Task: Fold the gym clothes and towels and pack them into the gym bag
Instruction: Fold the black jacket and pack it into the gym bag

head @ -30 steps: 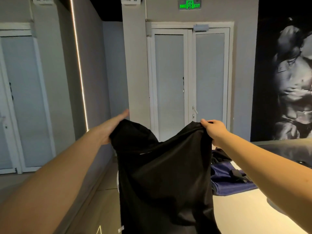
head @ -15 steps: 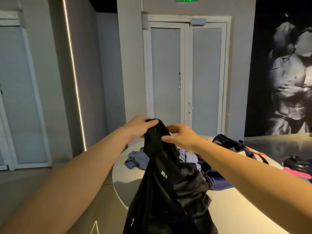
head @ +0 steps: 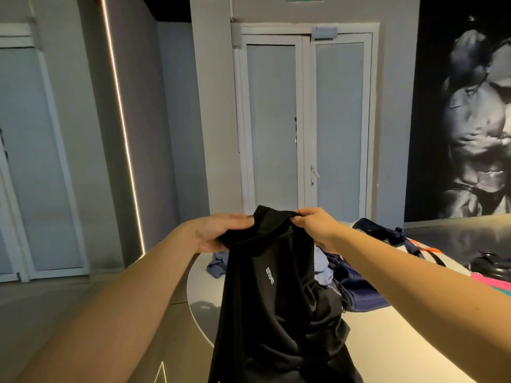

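A: How does the black garment [head: 276, 294] hang?
B: Long axis vertical, from both hands down over the pale counter [head: 392, 341], small white logo facing the camera.
A: And behind it?
B: A navy gym bag [head: 367, 288] and bluish clothes [head: 218, 265], partly hidden.
A: The hands?
B: The left hand [head: 221, 230] and right hand [head: 312, 223] are closed on the bunched top edge, slightly further apart than half a second ago.

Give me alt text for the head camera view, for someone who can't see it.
Left hand and right hand hold a black garment up by its top edge, hanging over a pale table. Behind lie bluish clothes and a navy gym bag.
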Demonstrator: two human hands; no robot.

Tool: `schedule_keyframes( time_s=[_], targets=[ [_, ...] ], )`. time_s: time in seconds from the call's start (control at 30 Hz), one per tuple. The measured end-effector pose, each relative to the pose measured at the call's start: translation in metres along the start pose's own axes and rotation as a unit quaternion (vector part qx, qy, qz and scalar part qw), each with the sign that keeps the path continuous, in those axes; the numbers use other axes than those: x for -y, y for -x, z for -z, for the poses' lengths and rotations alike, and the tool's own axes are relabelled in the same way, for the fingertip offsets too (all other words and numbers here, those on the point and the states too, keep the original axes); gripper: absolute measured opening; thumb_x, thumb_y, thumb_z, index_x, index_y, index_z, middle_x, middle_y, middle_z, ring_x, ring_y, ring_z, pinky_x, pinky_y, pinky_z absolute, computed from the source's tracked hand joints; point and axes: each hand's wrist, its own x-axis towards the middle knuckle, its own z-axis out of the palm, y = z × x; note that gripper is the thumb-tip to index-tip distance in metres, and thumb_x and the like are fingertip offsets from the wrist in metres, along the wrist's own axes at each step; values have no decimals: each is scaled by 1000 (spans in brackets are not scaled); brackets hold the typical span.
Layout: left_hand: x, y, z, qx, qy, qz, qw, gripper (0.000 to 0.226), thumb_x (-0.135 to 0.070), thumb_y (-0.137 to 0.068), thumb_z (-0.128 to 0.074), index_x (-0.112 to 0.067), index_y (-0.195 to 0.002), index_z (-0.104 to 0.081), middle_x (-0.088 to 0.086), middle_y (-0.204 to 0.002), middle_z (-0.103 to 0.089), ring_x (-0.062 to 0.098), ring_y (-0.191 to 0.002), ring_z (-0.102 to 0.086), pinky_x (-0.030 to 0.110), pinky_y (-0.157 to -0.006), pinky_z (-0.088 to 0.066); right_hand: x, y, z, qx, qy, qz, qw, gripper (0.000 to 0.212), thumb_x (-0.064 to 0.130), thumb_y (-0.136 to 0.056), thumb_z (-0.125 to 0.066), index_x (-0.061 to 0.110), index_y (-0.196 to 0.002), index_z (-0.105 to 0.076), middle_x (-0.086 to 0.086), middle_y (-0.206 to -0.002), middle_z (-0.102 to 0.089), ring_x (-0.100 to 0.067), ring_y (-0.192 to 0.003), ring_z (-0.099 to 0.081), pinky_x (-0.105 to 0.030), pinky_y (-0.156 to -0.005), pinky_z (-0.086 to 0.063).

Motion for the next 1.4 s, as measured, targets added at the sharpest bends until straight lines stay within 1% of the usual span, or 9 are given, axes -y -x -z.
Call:
schedule_keyframes(
  time_s=[0.17, 0.27, 0.4, 0.57, 0.7, 0.9, 1.1, 1.27, 1.4],
  targets=[
    [1, -1, 3, -112, -150, -57, 981, 17, -18, -100, -59, -12, -112, -70, 12, -103, -75, 25, -94, -74, 35, -76, -60, 1, 2, -2, 8, 13, 4, 1000, 17, 27, -100, -61, 15, -99, -74, -4, -101, -76, -25, -102, -69, -45, -104, -51],
    [1, 1, 25, -177, -51, -34, 982, 34, -27, -105, -43, -4, -106, -67, 20, -98, -75, 37, -92, -73, 50, -87, -59, 5, 6, 1, 15, 25, 2, 1000, 27, 39, -93, -70, 12, -95, -76, -6, -93, -77, -25, -94, -72, -42, -95, -56],
    [-8, -8, 23, -351, -193, -76, 913, 32, -32, -101, -44, -9, -104, -66, 7, -108, -67, 28, -102, -63, 37, -83, -48, 13, 4, -4, 39, 7, 2, 999, 36, 43, -89, -73, 9, -101, -75, -8, -96, -77, -26, -94, -74, -42, -93, -58],
    [-10, -17, -50, -72, -332, -137, 931, 74, -42, -86, -76, -28, -149, -40, -11, -128, -55, 13, -108, -62, 24, -87, -49, 23, -1, -15, 107, -92, -41, 989, 41, 38, -96, -65, 2, -117, -68, -17, -108, -75, -34, -100, -73, -50, -95, -56],
    [-5, -29, -40, -171, -389, -184, 886, 9, -25, -93, -68, -17, -93, -71, 3, -84, -69, 18, -79, -64, 27, -65, -45, 5, 1, -8, 149, -86, -20, 985, 40, 37, -92, -71, 5, -116, -67, -8, -112, -74, -22, -107, -70, -37, -95, -54],
    [-9, -35, -11, -299, -326, -205, 873, 8, -22, -99, -52, -20, -95, -59, -2, -86, -60, 16, -80, -58, 26, -61, -39, -57, 1, 0, 176, 324, 12, 930, 21, 39, -82, -76, 20, -84, -70, 2, -82, -67, -22, -86, -64, -39, -91, -52],
    [53, -46, 21, -380, -446, -58, 808, 24, -17, -96, -53, -13, -119, -54, 8, -108, -62, 26, -94, -60, 36, -73, -48, -99, -13, -2, 127, 303, -22, 944, 32, 41, -91, -69, 18, -75, -53, -4, -76, -51, -19, -73, -49, -35, -75, -44],
    [154, -64, 10, -243, -519, 149, 806, 63, -22, -84, -60, -9, -142, -39, 15, -137, -51, 32, -123, -54, 40, -98, -48, -154, -20, -17, 145, 407, -63, 900, 45, 30, -94, -67, 10, -131, -51, -11, -131, -54, -32, -118, -55, -41, -98, -48],
    [193, -85, -24, -73, -494, 108, 860, 91, -36, -78, -67, -22, -157, -24, 7, -159, -33, 31, -141, -39, 45, -115, -36, -200, -33, -25, 113, 433, -93, 890, 32, 21, -94, -59, 14, -123, -49, -16, -127, -58, -36, -110, -57, -39, -85, -49]
  ],
)
